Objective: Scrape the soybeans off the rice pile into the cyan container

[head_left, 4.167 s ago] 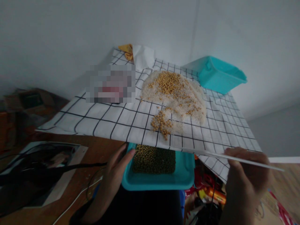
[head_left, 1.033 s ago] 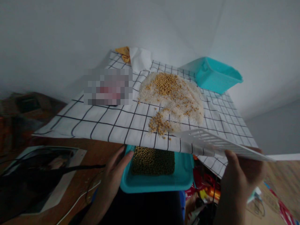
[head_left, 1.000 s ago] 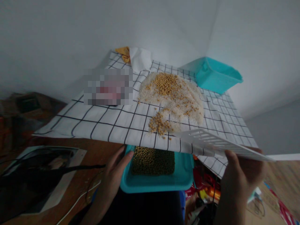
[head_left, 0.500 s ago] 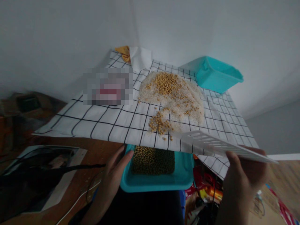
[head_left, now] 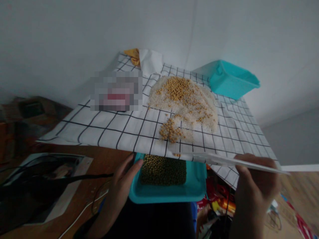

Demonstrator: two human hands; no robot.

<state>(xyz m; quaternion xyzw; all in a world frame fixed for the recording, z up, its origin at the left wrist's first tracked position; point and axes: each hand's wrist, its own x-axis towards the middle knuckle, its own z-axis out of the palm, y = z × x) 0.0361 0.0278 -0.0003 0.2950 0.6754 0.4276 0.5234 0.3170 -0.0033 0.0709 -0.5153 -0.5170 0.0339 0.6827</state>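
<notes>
My left hand is closed on the left rim of a turquoise bin under the table's front edge. Yellow soybeans fill the left of the bin's contents, with darker green beans on the right. In my right hand is a thin white slotted plastic panel, seen nearly edge-on at the cloth's front edge. By its left end lie a few loose soybeans. Behind them a small heap of soybeans adjoins a wide pile of pale rice-like grains topped with more soybeans.
A second turquoise bin stands at the back right of the checked tablecloth. White cloth or paper and a yellow-brown cloth lie at the back left. A blurred-out item sits on the left. Colourful packages are below the table.
My right hand has drawn the slotted panel toward me and slightly left, turning it more edge-on. A few soybeans have shifted to the cloth's front edge. My left hand stays on the bin.
</notes>
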